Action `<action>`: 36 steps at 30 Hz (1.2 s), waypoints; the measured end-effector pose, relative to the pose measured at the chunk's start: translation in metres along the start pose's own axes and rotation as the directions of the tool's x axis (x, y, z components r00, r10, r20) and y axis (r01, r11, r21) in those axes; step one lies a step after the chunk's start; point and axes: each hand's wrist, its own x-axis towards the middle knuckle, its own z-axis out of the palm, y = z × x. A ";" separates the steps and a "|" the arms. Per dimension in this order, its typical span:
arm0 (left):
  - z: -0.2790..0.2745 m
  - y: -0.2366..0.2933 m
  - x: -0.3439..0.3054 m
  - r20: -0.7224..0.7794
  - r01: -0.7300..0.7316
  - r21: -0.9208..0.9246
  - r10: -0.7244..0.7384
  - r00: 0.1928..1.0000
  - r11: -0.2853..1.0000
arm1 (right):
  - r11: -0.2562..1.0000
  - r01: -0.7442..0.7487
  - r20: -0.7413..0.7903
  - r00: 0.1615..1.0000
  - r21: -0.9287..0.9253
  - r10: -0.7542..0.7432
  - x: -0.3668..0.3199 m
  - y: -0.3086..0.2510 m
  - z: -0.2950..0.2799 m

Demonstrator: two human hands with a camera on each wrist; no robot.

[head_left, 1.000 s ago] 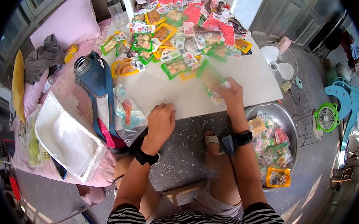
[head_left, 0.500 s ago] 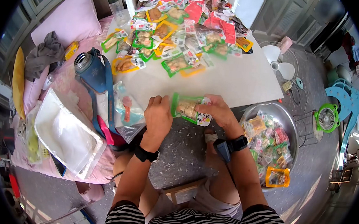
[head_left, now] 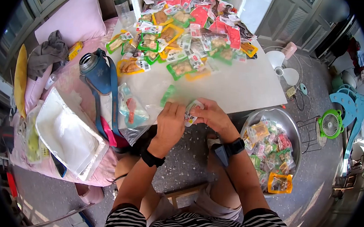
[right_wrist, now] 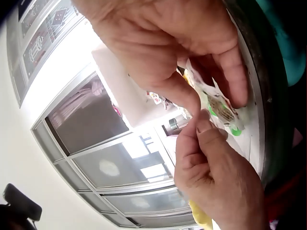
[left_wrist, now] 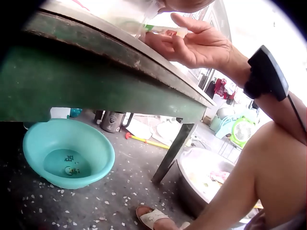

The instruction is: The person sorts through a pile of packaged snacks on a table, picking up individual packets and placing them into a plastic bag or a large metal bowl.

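A green-edged clear food packet with a white label [head_left: 193, 113] is between my two hands, over the near edge of the table. My right hand [head_left: 214, 117] grips its label end. My left hand [head_left: 171, 120] pinches the packet from the other side, and a blurred green part [head_left: 167, 95] shows beyond its knuckles. In the right wrist view, the left thumb and forefinger [right_wrist: 204, 127] press together close by the right thumb, with the packet [right_wrist: 218, 105] behind them. Part of the packet is hidden by my fingers.
Many sealed food packets [head_left: 181, 67] are heaped at the table's far side. A metal basin [head_left: 299, 151] holding more packets stands on the floor at right. At left are a blue bottle [head_left: 98, 74] and a white foam box [head_left: 68, 135]. A turquoise basin [left_wrist: 67, 153] sits under the table.
My right hand has brought the packet from near the heap back to the left hand. The left hand has moved slightly right and now pinches it. The packet has turned, label up.
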 end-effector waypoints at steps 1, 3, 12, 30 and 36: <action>0.001 -0.004 0.001 -0.010 0.033 0.015 -0.033 0.999 0.999 | 0.995 -0.025 -0.042 0.999 -0.099 0.021 -0.001 -0.001 -0.001; 0.001 -0.010 0.002 -0.008 0.088 0.031 -0.088 0.996 0.996 | 0.952 -0.088 -0.129 0.990 -0.292 0.052 -0.006 -0.004 -0.007; -0.006 -0.010 0.006 -0.006 0.055 -0.026 -0.055 0.998 0.998 | 0.957 0.094 -0.183 0.972 -0.275 -0.148 0.018 0.014 0.007; -0.016 -0.017 0.008 -0.066 0.124 -0.146 -0.135 0.989 0.981 | 0.994 0.015 0.133 0.991 -0.106 -0.001 0.011 0.041 0.034; -0.023 -0.012 0.004 -0.134 0.120 -0.030 -0.123 0.983 0.992 | 0.993 0.112 0.170 0.980 -0.039 -0.104 0.032 0.050 0.025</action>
